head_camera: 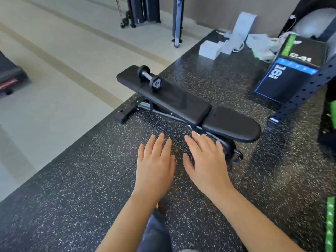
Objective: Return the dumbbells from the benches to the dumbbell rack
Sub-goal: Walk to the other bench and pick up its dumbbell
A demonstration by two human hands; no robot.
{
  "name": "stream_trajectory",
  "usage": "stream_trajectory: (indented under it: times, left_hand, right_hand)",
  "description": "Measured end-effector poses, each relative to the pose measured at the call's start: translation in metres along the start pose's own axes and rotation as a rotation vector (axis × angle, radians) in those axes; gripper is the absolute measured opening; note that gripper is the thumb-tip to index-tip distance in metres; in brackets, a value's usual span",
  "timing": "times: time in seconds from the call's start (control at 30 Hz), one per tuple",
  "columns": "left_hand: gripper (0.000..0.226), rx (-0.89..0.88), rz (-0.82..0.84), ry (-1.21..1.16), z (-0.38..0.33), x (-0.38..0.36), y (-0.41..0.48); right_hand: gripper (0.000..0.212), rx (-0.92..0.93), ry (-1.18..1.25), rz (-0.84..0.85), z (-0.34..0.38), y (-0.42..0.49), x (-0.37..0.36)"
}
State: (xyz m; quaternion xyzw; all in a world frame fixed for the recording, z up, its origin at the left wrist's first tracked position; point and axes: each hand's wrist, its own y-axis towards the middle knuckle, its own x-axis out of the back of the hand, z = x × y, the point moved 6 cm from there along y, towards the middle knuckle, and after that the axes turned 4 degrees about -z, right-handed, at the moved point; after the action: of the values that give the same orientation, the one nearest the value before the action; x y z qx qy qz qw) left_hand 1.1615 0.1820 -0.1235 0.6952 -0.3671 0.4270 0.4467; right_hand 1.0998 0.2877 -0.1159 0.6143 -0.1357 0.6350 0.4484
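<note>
Speckled black rubber flooring point(72, 197) fills the near ground of a gym, meeting pale tile point(54, 51) along a diagonal edge at left. Nearest the camera, two bare forearms reach forward over the rubber, palms down. Left hand point(154, 164) and right hand point(205, 160) hover side by side, fingers spread and extended, gripping nothing and touching nothing that can be made out. A dark trouser leg point(156, 231) shows between the forearms at the bottom edge.

Just beyond the fingertips stands a black padded bench point(181, 102), laid flat, its shorter seat pad nearest the right hand and its long back pad running away to the upper left. A single small black dumbbell point(149, 77) with a metal handle lies across the far end of the back pad, well apart from both hands. The bench's foot bar sits at the edge of the rubber flooring.

To the right, a perforated dark steel upright point(300, 95) slants across the view, with green bands point(330, 224) along the right edge. Behind it sit stacked black plyo boxes point(283, 79) marked 16 and 24. Farther back, white boxes point(209, 50) and loose packaging rest on the rubber, and black machine frames point(143, 10) stand by the far wall. A treadmill corner point(9, 75) shows at far left.
</note>
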Motion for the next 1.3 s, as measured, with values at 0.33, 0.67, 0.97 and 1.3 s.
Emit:
stream_trajectory:
  times: [0.33,0.67,0.97,1.3]
  left_hand:
    - [0.037,0.007,-0.038,0.025,0.139,-0.015,0.18]
    - [0.042,-0.047,0.015,0.01,0.191,-0.082,0.355]
    - [0.039,-0.048,0.018,-0.018,0.228,-0.14,0.535]
    - [0.038,-0.064,0.094,-0.022,0.33,-0.212,0.643]
  right_hand:
    - [0.046,0.026,0.014,-0.043,0.062,0.206,-0.081]
    - [0.046,-0.03,-0.002,-0.039,0.014,0.37,-0.164]
    - [0.047,-0.029,-0.037,-0.014,-0.043,0.54,-0.23]
    - [0.05,-0.037,-0.044,0.086,-0.039,0.653,-0.347]
